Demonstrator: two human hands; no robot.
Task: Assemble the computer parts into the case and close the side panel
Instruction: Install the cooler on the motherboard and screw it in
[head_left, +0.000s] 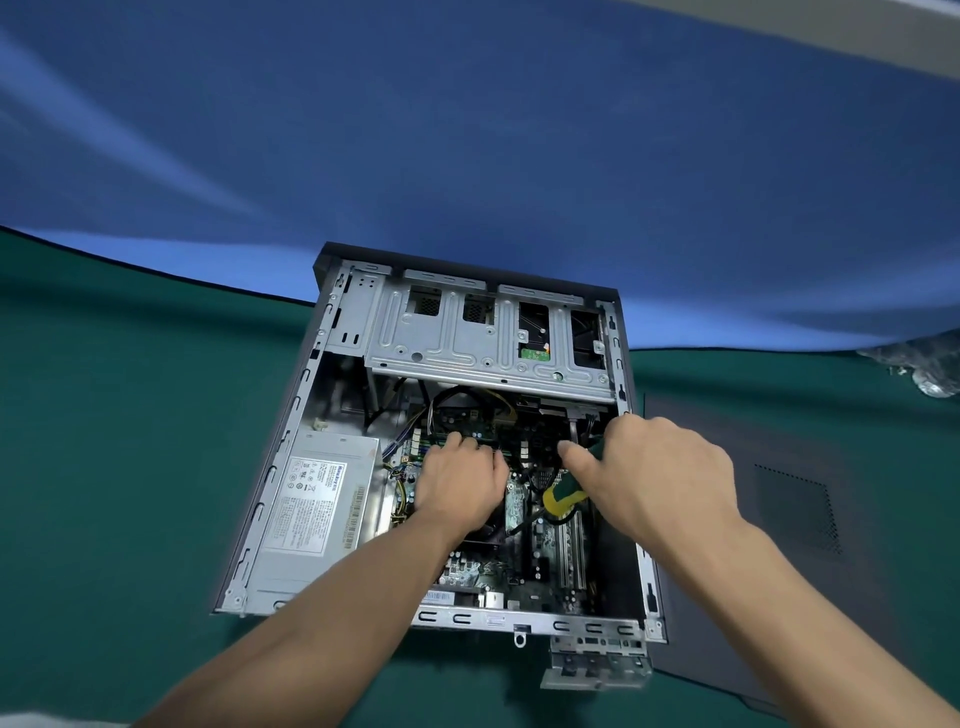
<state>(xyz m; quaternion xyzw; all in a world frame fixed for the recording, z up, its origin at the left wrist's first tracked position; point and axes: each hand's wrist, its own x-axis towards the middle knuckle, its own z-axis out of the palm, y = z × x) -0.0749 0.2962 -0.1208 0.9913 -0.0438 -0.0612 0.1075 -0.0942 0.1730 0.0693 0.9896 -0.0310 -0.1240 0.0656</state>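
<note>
An open computer case (291, 431) lies on its side on the green table. Inside it I see the silver power supply (317, 514) at the left, the drive cage (488, 338) at the far end and the motherboard (524, 566) at the right. My left hand (460, 480) reaches onto the motherboard, fingers curled down over parts near the memory slots; what it touches is hidden. My right hand (654, 473) grips a green and yellow screwdriver (563, 499) over the board. The dark side panel (779, 545) lies flat on the table to the right of the case.
A small metal bracket (597, 667) lies at the case's near right corner. A blue cloth (467, 130) hangs behind the table. Crumpled grey material (924, 364) sits at the far right edge. The green table surface (104, 441) spreads left of the case.
</note>
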